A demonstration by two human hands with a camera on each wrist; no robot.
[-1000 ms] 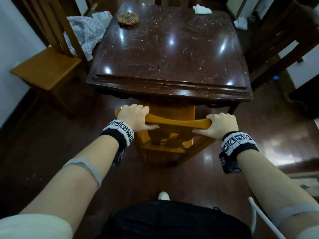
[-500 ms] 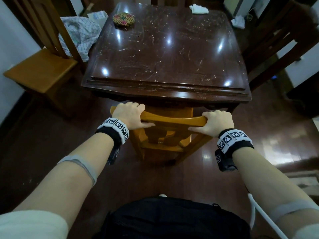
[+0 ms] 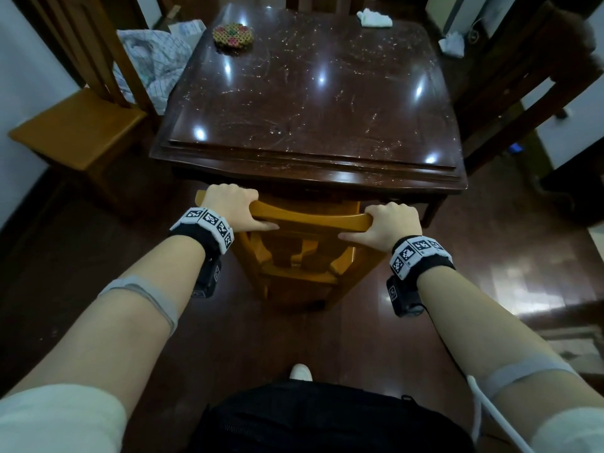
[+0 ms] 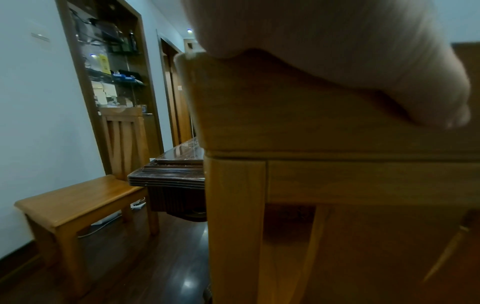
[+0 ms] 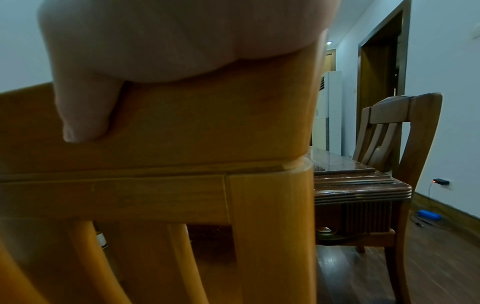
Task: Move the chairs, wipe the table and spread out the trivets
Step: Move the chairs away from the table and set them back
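Honey-coloured wood fills the near view: the chair (image 3: pixel 307 220) stands at 6 o'clock of the tabletop (image 3: pixel 307 103), its seat under the edge. The left hand (image 3: pixel 233 207) and right hand (image 3: pixel 389 225) each grip an end of its top rail, fingers over, thumbs behind. A woven trivet (image 3: pixel 232 34) lies at 11 o'clock, a white cloth (image 3: pixel 374 18) at 1 o'clock. Another chair (image 3: pixel 75 125) stands at 9 o'clock.

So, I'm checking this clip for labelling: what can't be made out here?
- Head view: chair seat, hidden under the table.
- Both wrist views: fingers of the left hand and right hand, behind the top rail.
- Head view: trivets stacked; count unreadable.
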